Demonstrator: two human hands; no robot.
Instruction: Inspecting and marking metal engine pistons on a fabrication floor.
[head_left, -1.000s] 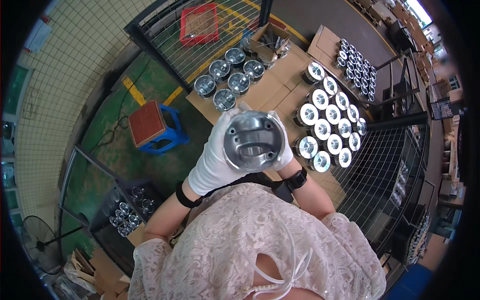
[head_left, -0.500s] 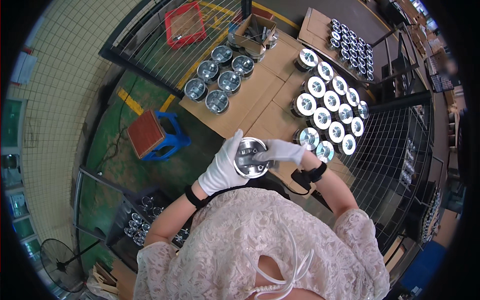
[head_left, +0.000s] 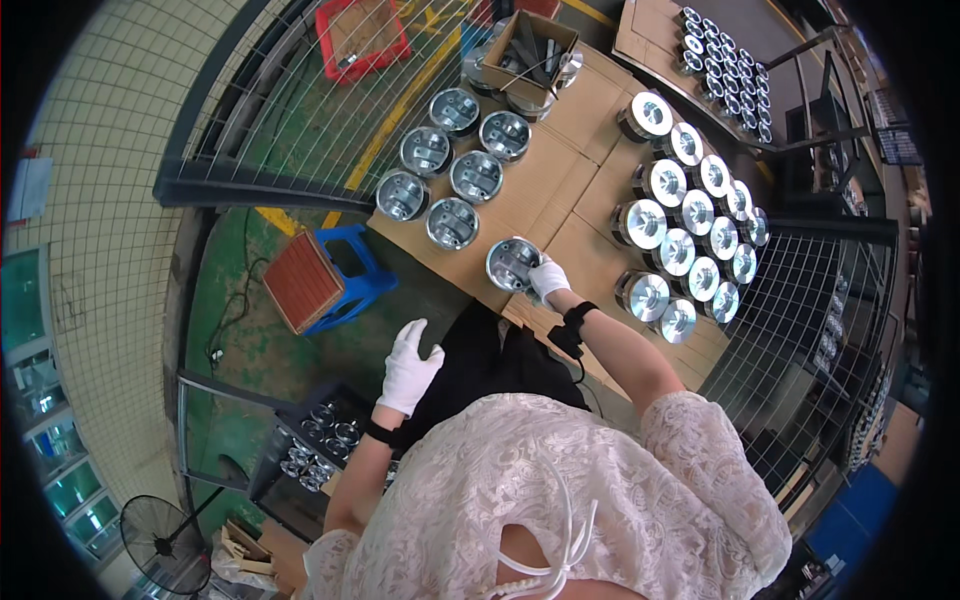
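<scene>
My right hand (head_left: 547,281), in a white glove, grips the right rim of a silver metal piston (head_left: 508,264), its hollow side facing up. That piston is at the near edge of the cardboard-covered table (head_left: 545,190). Off to the left, my gloved left hand (head_left: 410,373) hovers away from the table with fingers spread and nothing in it. Beyond the held piston, several hollow-side-up pistons (head_left: 476,176) stand in rows on the left. A larger group of pistons (head_left: 697,212) with shiny ringed tops fills the right side.
A cardboard box (head_left: 556,45) of dark strips sits at the table's far end. A blue stool (head_left: 358,285) with a wooden top stands left on the green floor. Wire mesh panels (head_left: 800,300) flank the table. More pistons (head_left: 735,85) stand on a farther table.
The piston has moved from between both hands near my body down to the table's near edge, held by the right hand. My left hand has let go and drawn back left.
</scene>
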